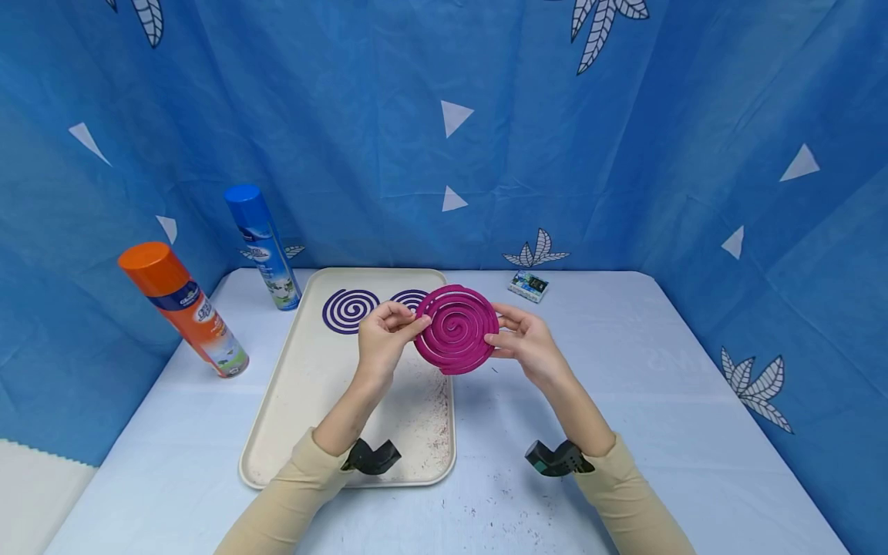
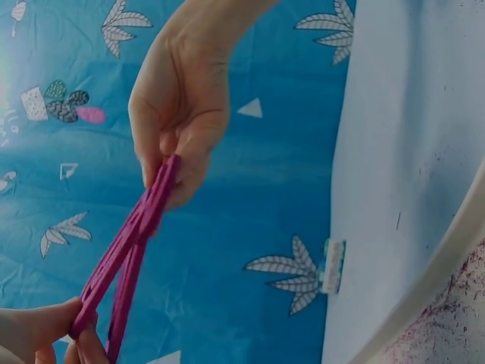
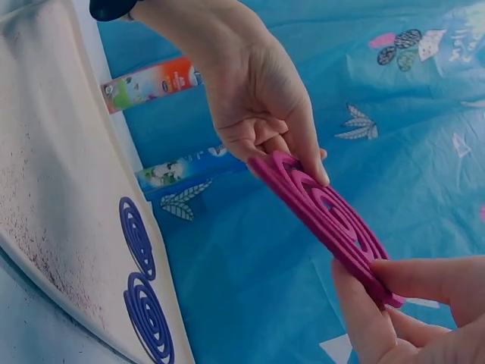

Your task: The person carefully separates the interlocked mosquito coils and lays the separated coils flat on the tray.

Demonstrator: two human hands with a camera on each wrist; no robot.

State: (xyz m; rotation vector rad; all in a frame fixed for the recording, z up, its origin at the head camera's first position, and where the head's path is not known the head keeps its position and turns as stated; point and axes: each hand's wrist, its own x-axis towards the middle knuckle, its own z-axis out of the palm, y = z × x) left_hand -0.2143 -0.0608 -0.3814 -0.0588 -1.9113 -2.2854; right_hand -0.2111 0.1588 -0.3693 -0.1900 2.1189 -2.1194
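Raised over the tray's right edge, a magenta mosquito coil [image 1: 455, 330] is held between both hands. My left hand [image 1: 384, 339] pinches its left rim, thumb in front. At the opposite rim my right hand [image 1: 530, 345] pinches it between thumb and fingers. Seen edge-on in the left wrist view, the magenta coil [image 2: 125, 262] shows two layers that spread apart toward the left hand. In the right wrist view its spiral [image 3: 326, 220] tilts, with gaps between the rings. Behind the left hand, a purple mosquito coil [image 1: 351, 311] lies on the tray; another purple coil [image 1: 408, 297] is partly hidden.
The cream tray [image 1: 298, 408] has dark crumbs on its right side. On the left stand an orange spray can [image 1: 186, 310] and a blue spray can [image 1: 264, 248]. A small packet [image 1: 529, 286] lies at the back of the white table [image 1: 659, 432]. Blue curtains surround it.
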